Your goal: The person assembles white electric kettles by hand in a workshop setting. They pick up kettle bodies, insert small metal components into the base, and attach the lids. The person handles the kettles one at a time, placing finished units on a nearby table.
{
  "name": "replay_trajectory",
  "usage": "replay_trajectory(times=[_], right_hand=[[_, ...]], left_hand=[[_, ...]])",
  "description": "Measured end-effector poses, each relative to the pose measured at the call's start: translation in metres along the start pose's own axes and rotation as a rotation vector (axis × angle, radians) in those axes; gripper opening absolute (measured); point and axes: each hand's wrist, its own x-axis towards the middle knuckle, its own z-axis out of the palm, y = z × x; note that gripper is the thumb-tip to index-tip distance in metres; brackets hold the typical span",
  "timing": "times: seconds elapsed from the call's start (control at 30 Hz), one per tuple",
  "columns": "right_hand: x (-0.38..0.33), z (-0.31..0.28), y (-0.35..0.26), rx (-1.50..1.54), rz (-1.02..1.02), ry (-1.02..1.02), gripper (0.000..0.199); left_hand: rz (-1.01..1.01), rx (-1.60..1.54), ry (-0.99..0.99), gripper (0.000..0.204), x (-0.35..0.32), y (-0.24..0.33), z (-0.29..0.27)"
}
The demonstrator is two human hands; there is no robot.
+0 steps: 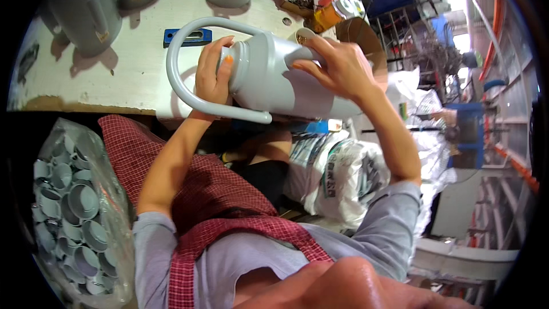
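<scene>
A grey jug (280, 74) lies tilted on its side across the front edge of the table, its neck toward the left. My left hand (214, 74) is closed around the round cap or collar at the neck. A curved grey tube handle (176, 63) loops around that hand; its lower end shows beside the jug's body, and I cannot tell whether it is attached there. My right hand (340, 66) grips the short side handle (302, 55) on the jug's body. A blue flat tool like a small level (187, 37) lies on the table behind the loop.
Several grey jugs (86, 17) stand on the white table (143, 80) at the back. An orange bottle (329, 17) and an open cardboard box sit at the right. Below, a clear bag (74, 206) holds several grey ring-shaped parts; a white sack (349, 177) stands beside my legs.
</scene>
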Motion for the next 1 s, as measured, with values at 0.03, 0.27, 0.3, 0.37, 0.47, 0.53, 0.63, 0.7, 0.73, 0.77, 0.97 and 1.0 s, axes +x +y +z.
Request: replay_trajectory(times=[0.03, 0.27, 0.3, 0.37, 0.47, 0.53, 0.63, 0.7, 0.73, 0.77, 0.97, 1.0], right_hand=[[0.002, 0.003, 0.008, -0.044, -0.089, 0.055, 0.046], [0.041, -0.036, 0.0, -0.191, -0.482, 0.129, 0.034], [0.04, -0.035, -0.01, -0.156, -0.508, 0.266, 0.035], [0.022, -0.014, -0.015, 0.022, -0.511, 0.792, 0.054], [-0.09, 0.047, -0.014, 0.57, 0.001, 0.723, 0.019], [-0.138, 0.114, -0.008, 0.634, 0.478, 0.41, 0.013], [-0.149, 0.206, 0.033, 0.558, 0.495, 0.422, 0.016], [-0.142, 0.229, 0.054, 0.51, 0.466, 0.373, 0.015], [-0.142, 0.233, 0.061, 0.461, 0.47, 0.302, 0.015], [-0.141, 0.238, 0.064, 0.417, 0.468, 0.223, 0.015], [-0.142, 0.217, 0.053, 0.546, 0.466, 0.141, 0.018], [-0.142, 0.21, 0.05, 0.505, 0.497, 0.117, 0.017]], left_hand=[[0.047, 0.063, 0.025, 0.033, 0.003, 0.0, 0.0], [0.065, 0.052, 0.255, 0.034, 0.012, 0.016, -0.021], [0.048, -0.037, 0.3, 0.034, 0.011, 0.003, -0.036], [0.249, 0.255, 0.272, 0.034, 0.0, -0.001, -0.096], [-0.188, -0.164, 0.457, 0.045, -0.033, 0.04, -0.177], [-0.276, -0.167, 0.482, 0.051, -0.047, 0.054, -0.229], [-0.358, -0.08, 0.553, 0.05, -0.05, 0.085, -0.23], [-0.353, -0.049, 0.522, 0.049, -0.058, 0.084, -0.233], [-0.346, -0.063, 0.488, 0.049, -0.064, 0.078, -0.236], [-0.326, -0.09, 0.44, 0.049, -0.068, 0.08, -0.235], [-0.327, 0.085, 0.535, 0.048, -0.082, 0.054, -0.239], [-0.311, 0.129, 0.504, 0.048, -0.081, 0.052, -0.242]])
